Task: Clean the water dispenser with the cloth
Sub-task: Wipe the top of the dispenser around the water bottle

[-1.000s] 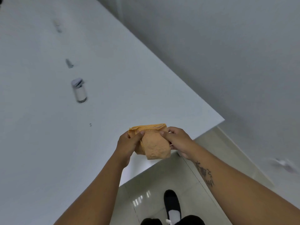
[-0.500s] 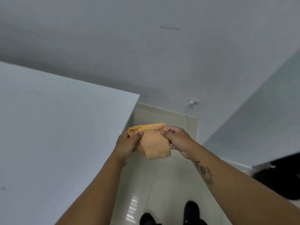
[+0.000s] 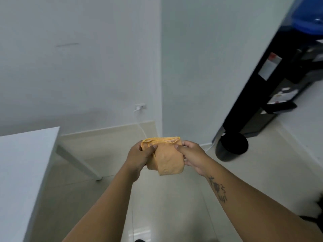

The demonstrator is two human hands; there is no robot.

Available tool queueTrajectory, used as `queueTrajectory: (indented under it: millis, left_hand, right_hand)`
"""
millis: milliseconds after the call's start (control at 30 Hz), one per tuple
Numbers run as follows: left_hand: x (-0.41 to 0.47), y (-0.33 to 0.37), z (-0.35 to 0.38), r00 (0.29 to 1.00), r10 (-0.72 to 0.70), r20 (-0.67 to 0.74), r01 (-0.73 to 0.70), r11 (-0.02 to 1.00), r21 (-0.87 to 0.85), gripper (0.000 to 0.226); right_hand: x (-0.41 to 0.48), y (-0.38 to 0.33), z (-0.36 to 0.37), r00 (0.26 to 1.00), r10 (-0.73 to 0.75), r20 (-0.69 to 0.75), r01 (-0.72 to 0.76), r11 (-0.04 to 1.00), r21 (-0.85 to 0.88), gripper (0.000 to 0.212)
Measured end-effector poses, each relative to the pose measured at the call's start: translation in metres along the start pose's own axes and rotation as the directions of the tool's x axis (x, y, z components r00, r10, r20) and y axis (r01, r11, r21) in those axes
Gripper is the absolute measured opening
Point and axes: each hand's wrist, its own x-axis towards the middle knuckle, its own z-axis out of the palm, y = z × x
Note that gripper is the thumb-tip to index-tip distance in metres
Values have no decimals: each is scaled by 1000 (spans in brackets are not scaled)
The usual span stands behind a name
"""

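1. Well, the person is holding a folded orange cloth [image 3: 167,156] up in front of them with both hands, above the pale tiled floor [image 3: 166,206].
2. The left hand [image 3: 138,157] grips the cloth's left side. Its fingers are curled round the edge and the thumb lies across the front near the top fold.
3. The right hand [image 3: 194,157] pinches the upper right edge, thumb on the front and the other fingers curled behind. A dark tattoo [image 3: 217,188] shows on that forearm.
4. The water dispenser [image 3: 258,88], tall and black, stands off to the right, well apart from the cloth and both hands. A blue bottle [image 3: 309,21] sits on top of it, and pale labels show on its side.
5. A round black container [image 3: 232,145] sits on the floor just beside the dispenser's foot.
6. A white table [image 3: 22,172] stands to the left.
7. A wall socket [image 3: 140,107] sits low on the wall, and a white cable [image 3: 139,126] drops from it towards the floor.
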Motion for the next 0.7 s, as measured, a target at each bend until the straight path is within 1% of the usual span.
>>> queueTrajectory:
  millis: [100, 133, 267, 300, 333, 367, 500, 567, 700]
  left_hand:
    - [-5, -7, 68, 998, -30, 47, 27, 998, 62, 20]
    - [-4, -8, 110, 996, -29, 85, 21, 996, 88, 22]
    - [-5, -8, 214, 982, -18, 189, -13, 987, 163, 19]
    - [-4, -6, 238, 978, -23, 208, -12, 986, 168, 20]
    - [-4, -5, 244, 974, -21, 224, -21, 983, 184, 19]
    - [-7, -6, 297, 959, -25, 282, -34, 979, 202, 19]
    - [-9, -2, 363, 939, -31, 344, -51, 973, 227, 16]
    - [-10, 2, 403, 924, -42, 381, -62, 965, 256, 15]
    - [5, 10, 454, 900, -59, 432, -79, 952, 294, 18]
  right_hand:
    - [-10, 17, -66, 999, 24, -39, -21, 998, 55, 27]
    - [-17, 24, -108, 997, 32, -72, -26, 997, 78, 25]
    - [-33, 44, -208, 989, 28, -143, -5, 988, 155, 19]
    - [-37, 45, -231, 985, 24, -169, 3, 988, 156, 16]
    - [-41, 44, -236, 984, 30, -178, -2, 988, 156, 12]
    - [-55, 51, -286, 971, 25, -238, 17, 985, 170, 10]
    - [-71, 51, -347, 947, 22, -319, 23, 990, 137, 12]
    - [-77, 54, -381, 932, 28, -362, 32, 987, 160, 12]
    - [-71, 54, -425, 904, 42, -425, 48, 979, 200, 11]
